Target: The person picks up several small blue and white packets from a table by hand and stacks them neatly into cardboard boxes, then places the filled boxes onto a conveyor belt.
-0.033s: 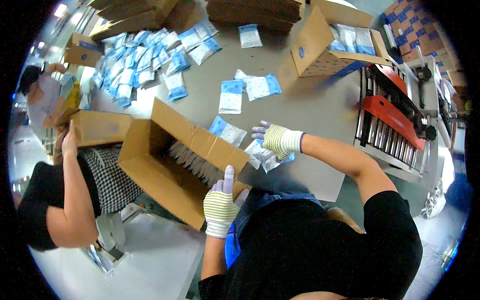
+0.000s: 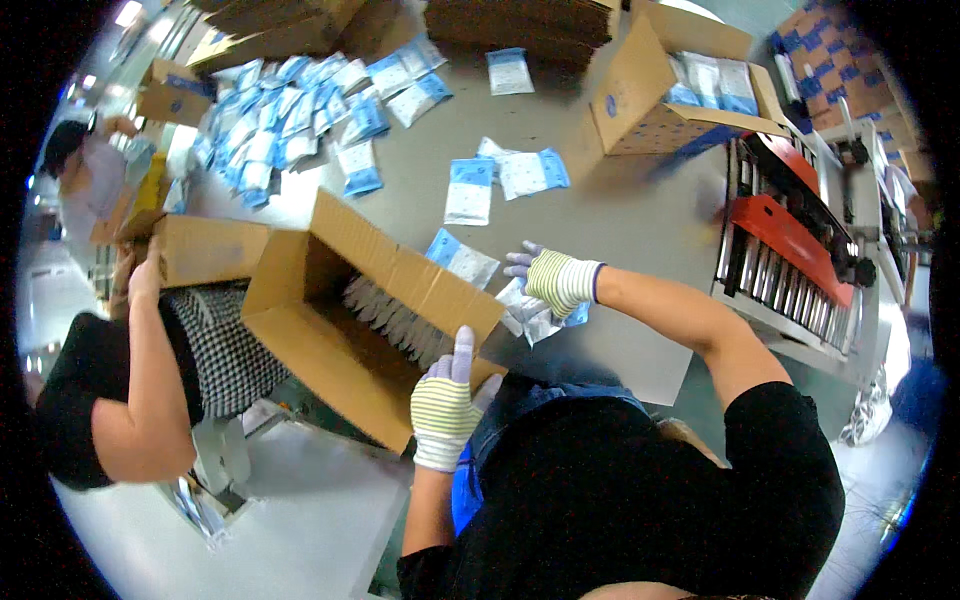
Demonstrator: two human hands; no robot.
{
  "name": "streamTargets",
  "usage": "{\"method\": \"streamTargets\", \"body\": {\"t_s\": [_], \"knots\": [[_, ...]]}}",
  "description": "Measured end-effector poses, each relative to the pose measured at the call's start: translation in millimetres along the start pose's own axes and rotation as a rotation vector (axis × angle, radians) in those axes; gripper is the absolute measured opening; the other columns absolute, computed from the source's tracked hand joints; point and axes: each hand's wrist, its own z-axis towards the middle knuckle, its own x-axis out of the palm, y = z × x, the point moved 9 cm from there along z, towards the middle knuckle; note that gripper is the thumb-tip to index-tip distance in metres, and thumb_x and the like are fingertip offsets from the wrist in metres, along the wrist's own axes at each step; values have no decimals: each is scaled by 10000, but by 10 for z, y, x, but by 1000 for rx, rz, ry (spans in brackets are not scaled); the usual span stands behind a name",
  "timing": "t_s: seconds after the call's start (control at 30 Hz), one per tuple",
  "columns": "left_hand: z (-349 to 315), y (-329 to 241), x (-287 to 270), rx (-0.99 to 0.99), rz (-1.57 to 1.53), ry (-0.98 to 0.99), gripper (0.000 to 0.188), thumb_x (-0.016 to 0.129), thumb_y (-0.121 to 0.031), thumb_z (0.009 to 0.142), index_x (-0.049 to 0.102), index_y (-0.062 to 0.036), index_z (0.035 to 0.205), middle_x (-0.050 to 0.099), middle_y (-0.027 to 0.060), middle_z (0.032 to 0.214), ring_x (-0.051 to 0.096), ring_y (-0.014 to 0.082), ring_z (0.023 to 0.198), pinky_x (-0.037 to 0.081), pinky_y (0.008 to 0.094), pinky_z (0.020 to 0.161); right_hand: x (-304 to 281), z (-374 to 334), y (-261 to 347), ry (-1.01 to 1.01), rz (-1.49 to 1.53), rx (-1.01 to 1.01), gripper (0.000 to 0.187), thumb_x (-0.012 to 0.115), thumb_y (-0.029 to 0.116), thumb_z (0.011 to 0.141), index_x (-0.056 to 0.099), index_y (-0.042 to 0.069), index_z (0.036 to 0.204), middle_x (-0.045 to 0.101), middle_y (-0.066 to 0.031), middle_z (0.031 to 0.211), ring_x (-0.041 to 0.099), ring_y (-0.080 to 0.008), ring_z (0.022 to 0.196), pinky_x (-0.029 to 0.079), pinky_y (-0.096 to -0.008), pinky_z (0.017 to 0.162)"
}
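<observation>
An open cardboard box (image 2: 345, 370) lies tilted in front of me, with a row of upright greyish-white packets (image 2: 392, 318) along its inside. My left hand (image 2: 447, 412), in a striped glove with pale purple fingertips, holds the box's near right end; its index finger is stretched up and its thumb is apart. Over the table to the right, my right hand (image 2: 555, 277), gloved alike, is open with fingers pointing left. Just below it are blue-and-white packets (image 2: 540, 322), partly hidden by the hand. Between the box and that hand rests another packet (image 2: 463, 257).
A large pile of packets (image 2: 285, 120) covers the table's far left. Several loose packets (image 2: 468, 192) lie mid-table. A filled open carton (image 2: 625, 110) stands far right, near a red-armed roller machine (image 2: 790, 240). Flattened cardboard (image 2: 520, 30) is stacked behind. A co-worker (image 2: 140, 390) handles a box (image 2: 212, 250) at left.
The whole view has shifted slightly. My hands and the box keep nearly the same places relative to each other.
</observation>
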Motion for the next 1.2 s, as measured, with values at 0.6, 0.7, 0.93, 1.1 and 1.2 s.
{"method": "streamTargets", "body": {"t_s": [0.6, 0.7, 0.93, 1.1, 1.2], "knots": [[-326, -342, 229, 274, 468, -307, 288, 639, -164, 767, 605, -137, 1052, 519, 54, 1173, 512, 300, 1097, 445, 396, 880, -2636, -511, 500, -867, 317, -254, 473, 755, 293, 633, 629, 89, 1040, 649, -103, 1052, 618, -268, 995, 492, -383, 868], [-305, -338, 306, 268, 476, -274, 268, 583, -179, 781, 618, -133, 1042, 530, 43, 1185, 509, 308, 1107, 434, 412, 878, -2511, 409, 1195, -468, 90, -303, 457, 720, 229, 632, 617, 107, 1060, 620, -123, 943, 601, -294, 922, 481, -407, 808], [-423, -300, 256, 226, 471, -340, 302, 585, -173, 754, 629, -144, 1051, 535, 29, 1166, 512, 288, 1085, 431, 392, 853, -1575, 1125, 1572, -39, 229, -530, 384, 491, 314, 886, 545, 89, 1192, 595, -134, 1100, 545, -291, 1060, 370, -445, 982], [-471, -346, 353, 271, 438, -346, 300, 576, -191, 755, 632, -160, 1048, 532, 6, 1168, 506, 261, 1064, 409, 387, 882, -1002, 1390, 1499, 81, -439, -251, 258, 590, 203, 800, 686, 148, 1033, 678, -76, 994, 629, -265, 924, 472, -420, 746], [-506, -355, 356, 304, 422, -414, 288, 577, -194, 759, 634, -167, 1040, 536, 5, 1166, 498, 261, 1093, 411, 387, 883, -876, 1249, 1424, 238, -270, -271, 332, 621, 260, 778, 660, 83, 1056, 670, -153, 974, 636, -296, 916, 482, -433, 782]]}}
